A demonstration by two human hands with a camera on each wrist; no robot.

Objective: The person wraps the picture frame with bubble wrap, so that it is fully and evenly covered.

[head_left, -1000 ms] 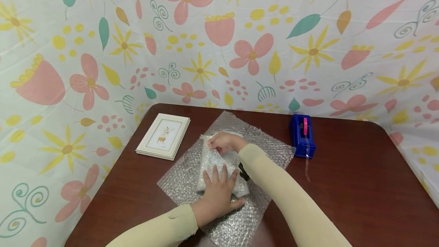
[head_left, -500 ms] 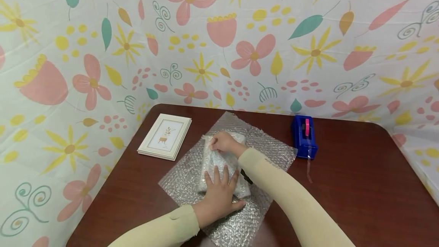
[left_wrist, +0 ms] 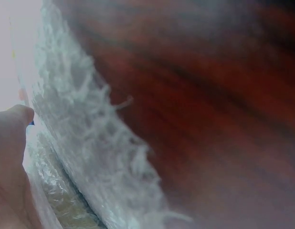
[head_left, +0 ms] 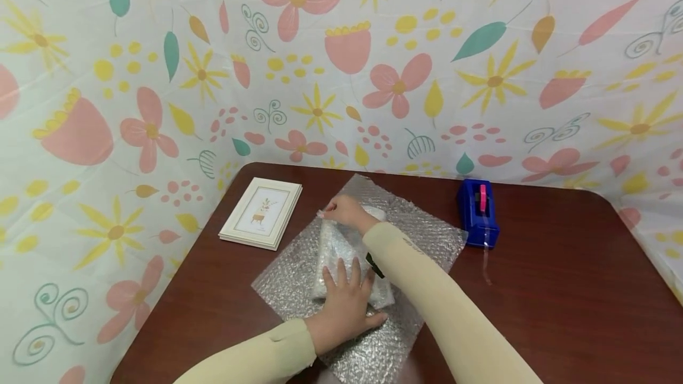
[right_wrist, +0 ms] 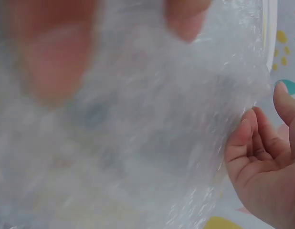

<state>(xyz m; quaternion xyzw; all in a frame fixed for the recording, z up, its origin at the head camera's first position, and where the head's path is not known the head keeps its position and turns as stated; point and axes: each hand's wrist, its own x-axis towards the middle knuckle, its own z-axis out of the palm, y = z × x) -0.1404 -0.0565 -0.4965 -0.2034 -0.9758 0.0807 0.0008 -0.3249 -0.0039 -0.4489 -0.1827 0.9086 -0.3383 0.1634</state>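
Observation:
A flat bundle folded in clear bubble wrap lies on a larger bubble wrap sheet. My left hand presses on the near end of the bundle, fingers spread. At the far left corner of the bundle, my right hand pinches the edge of the folded bubble wrap. In the right wrist view, the right hand is at the wrap's edge, and blurred left fingertips show at the top. The left wrist view has part of the left hand beside the sheet's ragged edge. A pale rim shows past the wrap; the contents are mostly hidden.
Stacked cream picture frames lie at the back left of the dark brown table. A blue tape dispenser with a pink core stands at the back right, a strip of tape hanging from it. A flower-patterned curtain stands behind the table.
My right hand has moved away from me and slightly left, drawing the bubble wrap's edge toward the bundle's far left corner. The left hand stays pressed on the near end.

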